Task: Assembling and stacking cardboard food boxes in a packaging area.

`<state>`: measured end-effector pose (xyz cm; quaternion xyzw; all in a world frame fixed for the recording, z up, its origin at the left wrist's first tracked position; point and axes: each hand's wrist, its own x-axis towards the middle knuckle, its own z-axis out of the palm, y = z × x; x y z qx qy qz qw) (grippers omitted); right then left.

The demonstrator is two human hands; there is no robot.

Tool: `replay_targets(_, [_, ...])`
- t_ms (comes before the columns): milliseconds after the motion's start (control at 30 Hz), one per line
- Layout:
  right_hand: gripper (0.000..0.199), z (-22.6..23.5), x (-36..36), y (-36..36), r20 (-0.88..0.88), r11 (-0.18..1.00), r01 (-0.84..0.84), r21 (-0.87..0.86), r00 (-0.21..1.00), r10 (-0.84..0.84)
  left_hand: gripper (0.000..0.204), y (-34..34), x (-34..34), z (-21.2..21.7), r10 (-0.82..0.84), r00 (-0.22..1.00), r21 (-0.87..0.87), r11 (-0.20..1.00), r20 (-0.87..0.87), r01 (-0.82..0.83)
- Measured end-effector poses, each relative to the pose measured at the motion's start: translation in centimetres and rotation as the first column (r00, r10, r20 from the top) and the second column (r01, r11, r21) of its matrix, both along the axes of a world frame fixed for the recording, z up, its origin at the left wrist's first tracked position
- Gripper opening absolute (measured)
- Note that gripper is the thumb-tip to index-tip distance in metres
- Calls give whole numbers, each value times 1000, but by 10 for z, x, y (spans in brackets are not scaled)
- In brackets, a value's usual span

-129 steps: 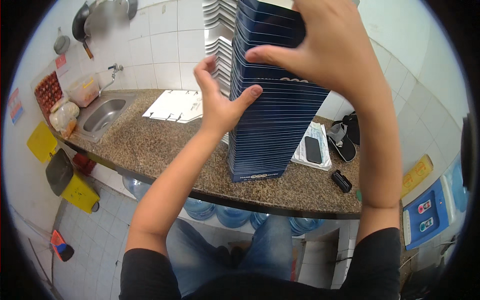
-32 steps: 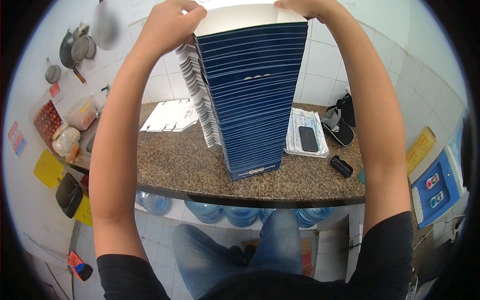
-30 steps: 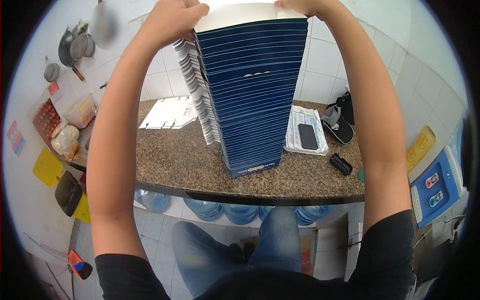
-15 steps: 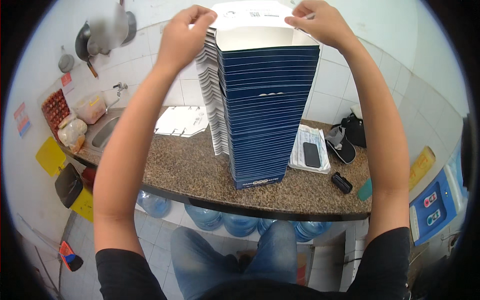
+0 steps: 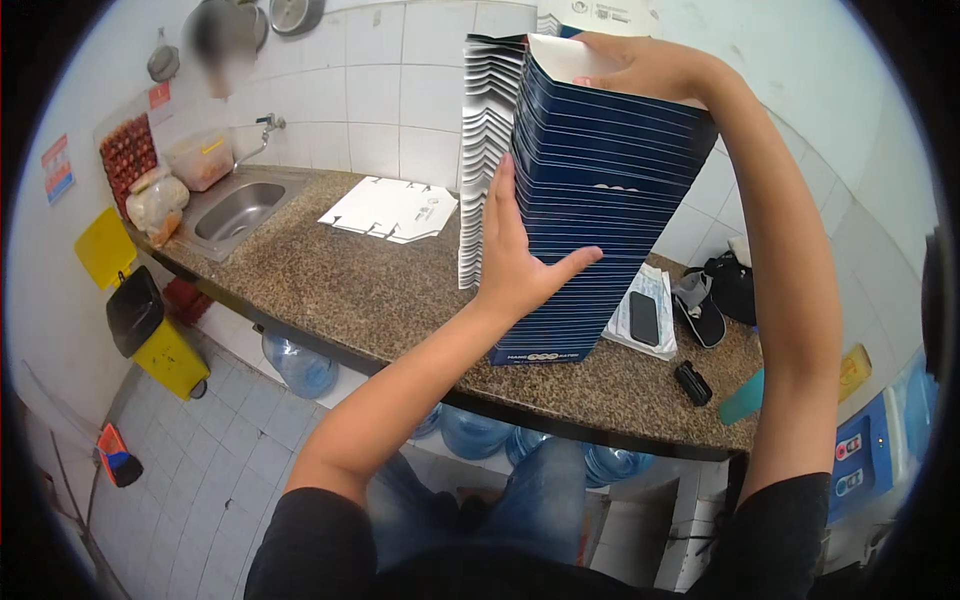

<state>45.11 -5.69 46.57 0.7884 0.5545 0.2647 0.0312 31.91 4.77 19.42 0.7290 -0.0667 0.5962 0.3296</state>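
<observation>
The tall stack of boxes (image 5: 615, 205) could topple if the left hand (image 5: 515, 275), spread flat, or right hand (image 5: 655, 70), grip unclear, pushes unevenly.

A person's left hand (image 5: 522, 275) spreads against the left edge of a tall stack of blue boxes (image 5: 590, 215), thumb across the near face, while the right hand (image 5: 665, 72) reaches over the open top box. The stack stands on a speckled counter (image 5: 290, 290). To its left lie a flat white carton (image 5: 390, 212) and, farther left, a metal sink (image 5: 240, 215). At right, a black phone (image 5: 644, 318) rests on papers (image 5: 619, 324), with a black object (image 5: 692, 383) and teal cup (image 5: 742, 398) nearer. Blue water jugs (image 5: 475, 433) line up below.
</observation>
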Motion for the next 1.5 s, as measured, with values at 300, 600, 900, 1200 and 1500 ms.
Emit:
replay_targets(300, [82,10,-61,-32,-118,992,-127,9,985,127,120,18,1,-15,92,996,57,994,18,-93])
replay_targets(600, [111,-134,-113,-46,617,812,-499,303,752,233,167,52,-29,-166,-268,640,-352,936,-720,-3])
replay_targets(900, [122,-172,-69,-27,573,737,-463,493,810,126,153,50,-8,-171,-336,679,-308,937,-652,167])
replay_targets(1200, [78,-10,-70,-39,-192,950,188,250,971,-142,146,68,-46,-150,-603,680,-532,769,-418,355])
replay_targets(1500, [86,-116,-10,-66,-411,937,192,292,910,-58,117,228,-171,-90,-853,452,-812,448,-262,374])
